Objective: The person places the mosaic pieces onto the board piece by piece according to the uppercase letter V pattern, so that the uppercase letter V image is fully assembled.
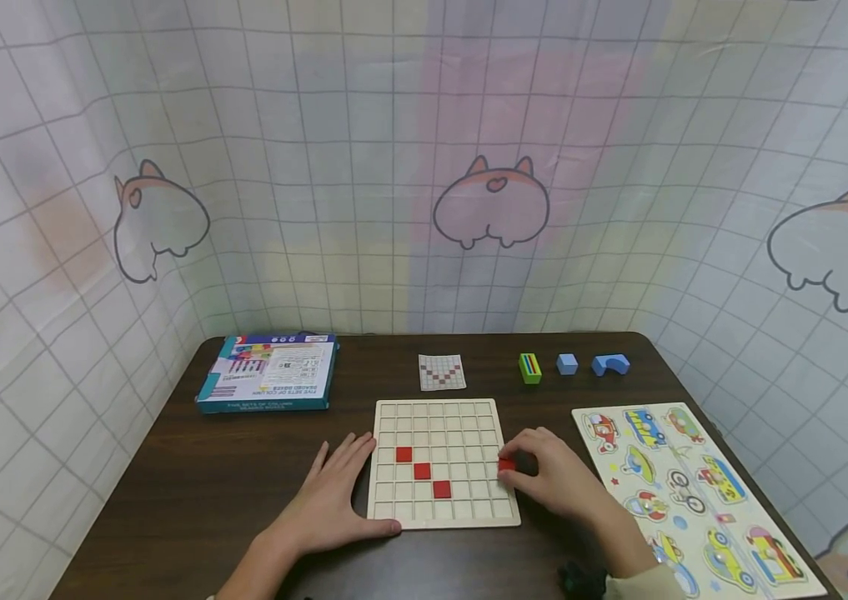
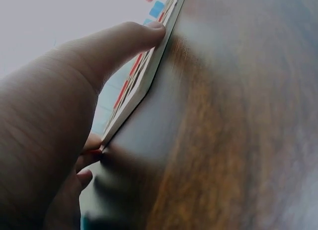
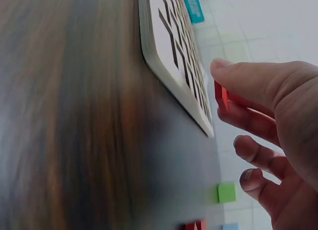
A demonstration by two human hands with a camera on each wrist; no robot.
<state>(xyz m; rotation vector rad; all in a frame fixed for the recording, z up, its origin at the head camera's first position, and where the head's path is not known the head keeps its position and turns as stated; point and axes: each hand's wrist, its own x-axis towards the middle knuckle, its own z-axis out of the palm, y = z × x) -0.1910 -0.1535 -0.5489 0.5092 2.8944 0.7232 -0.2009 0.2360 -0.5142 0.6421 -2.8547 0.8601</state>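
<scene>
In the head view a pale wooden grid board (image 1: 434,429) lies on the dark table, with three red square tiles in its cells, stepping down to the right. Beside its lower left corner rests my left hand (image 1: 333,500), fingers stretched along the left edge. Its thumb (image 2: 141,36) lies on the near edge in the left wrist view. At the board's right edge my right hand (image 1: 562,479) pinches another red square tile (image 3: 221,97) between thumb and index finger. This tile is above the table, and the other fingers are loosely bent.
A small printed grid card (image 1: 442,372) lies behind the board. Back left is a flat boxed set (image 1: 269,373). Back right stand a striped green block (image 1: 530,368), a blue cube (image 1: 567,364) and a blue arch (image 1: 610,364). A vehicle puzzle board (image 1: 686,500) lies at right.
</scene>
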